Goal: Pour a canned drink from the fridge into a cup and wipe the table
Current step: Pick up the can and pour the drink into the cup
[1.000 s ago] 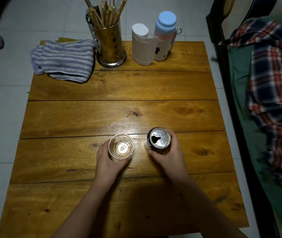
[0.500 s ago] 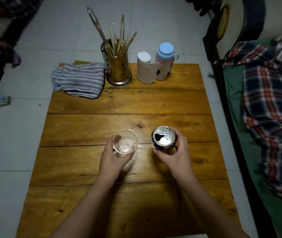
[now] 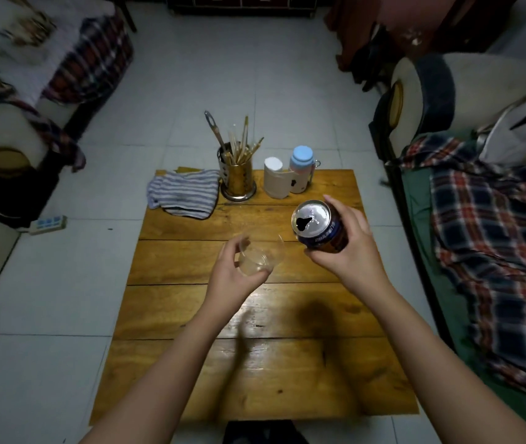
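Observation:
My left hand [image 3: 233, 277] grips a clear plastic cup [image 3: 260, 256], lifted above the wooden table [image 3: 191, 315] and tipped to the right toward the can. My right hand [image 3: 348, 248] holds an opened dark blue drink can [image 3: 317, 227] in the air, leaning left toward the cup, its opening facing me. The cup looks empty. A striped cloth [image 3: 183, 193] lies at the table's far left corner.
At the table's far edge stand a metal holder with chopsticks [image 3: 237, 177], a white roll [image 3: 274, 181] and a bottle with a blue cap [image 3: 301, 171]. A bed with a plaid blanket [image 3: 495, 251] runs along the right. A power strip [image 3: 47, 223] lies on the floor, left.
Both hands have lifted the cup and the can off the table. The can has moved up and right and tilted; the cup has tipped toward it. The view has pulled back.

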Available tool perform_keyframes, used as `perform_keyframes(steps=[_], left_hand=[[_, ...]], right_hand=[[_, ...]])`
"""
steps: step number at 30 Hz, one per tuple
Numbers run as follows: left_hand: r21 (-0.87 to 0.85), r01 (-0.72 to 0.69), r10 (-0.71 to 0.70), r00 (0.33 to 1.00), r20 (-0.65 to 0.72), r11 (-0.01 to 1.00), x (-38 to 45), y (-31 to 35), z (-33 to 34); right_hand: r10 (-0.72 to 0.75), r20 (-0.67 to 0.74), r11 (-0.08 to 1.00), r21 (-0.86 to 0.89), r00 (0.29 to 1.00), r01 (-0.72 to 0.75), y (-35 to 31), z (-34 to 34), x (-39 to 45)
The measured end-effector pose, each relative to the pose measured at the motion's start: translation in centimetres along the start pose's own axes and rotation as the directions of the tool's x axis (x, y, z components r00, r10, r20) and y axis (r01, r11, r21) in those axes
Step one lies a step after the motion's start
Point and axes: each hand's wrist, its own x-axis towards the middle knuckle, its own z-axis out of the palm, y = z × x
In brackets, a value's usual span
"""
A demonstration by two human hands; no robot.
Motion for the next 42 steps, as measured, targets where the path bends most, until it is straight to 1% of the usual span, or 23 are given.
perform_keyframes(steps=[7, 12, 19, 28, 36, 42], left_hand=[[0.039, -0.050, 0.050, 0.999, 0.001, 0.998, -1.6, 3.0, -0.9], [0.061, -0.028, 0.026, 0.999, 0.022, 0.998, -2.1, 3.7, -0.9], [0.053, -0.018, 0.017, 1.000, 0.019, 0.998, -2.7, 4.2, -0.4], [0.072, -0.024, 0.024, 1.000, -0.001, 0.997, -2.9, 4.7, -0.4], [0.089, -0.065, 0.064, 0.998, 0.009, 0.994, -2.6, 5.5, -1.0], [0.101, -0.080, 0.080, 0.997, 0.003, 0.992, -2.4, 6.1, -1.2]], right_hand=[[-0.075, -0.038, 0.992, -0.101, 0.996, 0.071, -2.1, -2.6, -0.5], [-0.142, -0.053, 0.970, -0.208, 0.989, 0.128, -3.0, -3.7, -0.4], [-0.212, -0.021, 0.931, -0.308, 0.977, 0.195, -4.3, -4.8, -0.5], [-0.242, -0.011, 0.911, -0.348, 0.970, 0.223, -4.7, -5.0, -0.5], [-0.286, -0.025, 0.890, -0.378, 0.958, 0.256, -5.6, -5.4, 0.1], [-0.322, -0.016, 0.853, -0.439, 0.947, 0.283, -6.0, -5.8, 0.5]])
